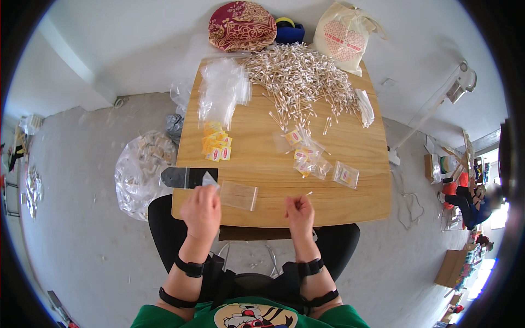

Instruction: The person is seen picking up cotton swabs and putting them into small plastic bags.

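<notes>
Over the table's near left part, my left hand [201, 210] is closed, with a small piece of clear plastic, likely a bag [209, 180], sticking up from its fingers. My right hand [300, 213] is pinched near the front edge, and the white tip of a cotton swab [309, 193] shows just above it. Between the hands a clear zip bag [239, 195] lies flat. A dark flat strip [188, 177] lies just beyond my left hand. Filled small bags with yellow-and-white cards [306, 158] and another bag [346, 175] lie beyond my right hand.
A large heap of cotton swabs [301, 76] covers the far part of the wooden table [262, 147]. Stacked clear bags [223, 90] and yellow cards [217, 143] lie left. A cloth bag [347, 35] stands at the back. A plastic sack [143, 175] rests on the floor.
</notes>
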Motion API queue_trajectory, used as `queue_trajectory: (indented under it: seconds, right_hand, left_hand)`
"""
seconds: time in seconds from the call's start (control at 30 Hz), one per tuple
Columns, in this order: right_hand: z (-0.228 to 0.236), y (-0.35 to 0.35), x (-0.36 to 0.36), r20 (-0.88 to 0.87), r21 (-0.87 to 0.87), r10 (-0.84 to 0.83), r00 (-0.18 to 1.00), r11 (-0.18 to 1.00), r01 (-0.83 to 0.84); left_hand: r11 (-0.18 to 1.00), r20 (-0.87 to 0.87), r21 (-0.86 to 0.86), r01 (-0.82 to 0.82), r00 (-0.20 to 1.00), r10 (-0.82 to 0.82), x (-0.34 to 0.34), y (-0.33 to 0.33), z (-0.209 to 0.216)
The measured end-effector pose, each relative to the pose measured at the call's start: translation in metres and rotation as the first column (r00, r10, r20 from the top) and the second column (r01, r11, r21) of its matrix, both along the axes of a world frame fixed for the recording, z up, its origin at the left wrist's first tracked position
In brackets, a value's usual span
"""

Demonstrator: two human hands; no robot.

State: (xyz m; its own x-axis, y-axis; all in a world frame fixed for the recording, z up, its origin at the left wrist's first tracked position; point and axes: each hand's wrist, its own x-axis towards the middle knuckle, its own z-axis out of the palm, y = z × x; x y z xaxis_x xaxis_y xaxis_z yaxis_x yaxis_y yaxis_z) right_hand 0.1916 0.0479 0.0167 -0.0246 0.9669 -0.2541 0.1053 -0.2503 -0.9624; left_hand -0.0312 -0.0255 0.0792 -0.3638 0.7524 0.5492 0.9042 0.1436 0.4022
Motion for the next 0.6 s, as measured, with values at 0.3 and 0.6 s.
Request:
queue_trajectory:
  seconds: [0.3, 0.6]
  right_hand:
    - [0.005, 0.127, 0.035, 0.749, 0.554, -0.345, 0.565, 0.795, -0.249]
    - [0.006, 0.16, 0.038, 0.502, 0.227, -0.105, 0.858, 0.974, -0.013]
  left_hand:
    - [0.874, 0.397, -0.427, 0.231, 0.917, -0.048, 0.044, 0.029, -0.051]
    - [0.941, 0.632, -0.107, 0.321, 0.752, -0.184, 0.059, 0.051, -0.032]
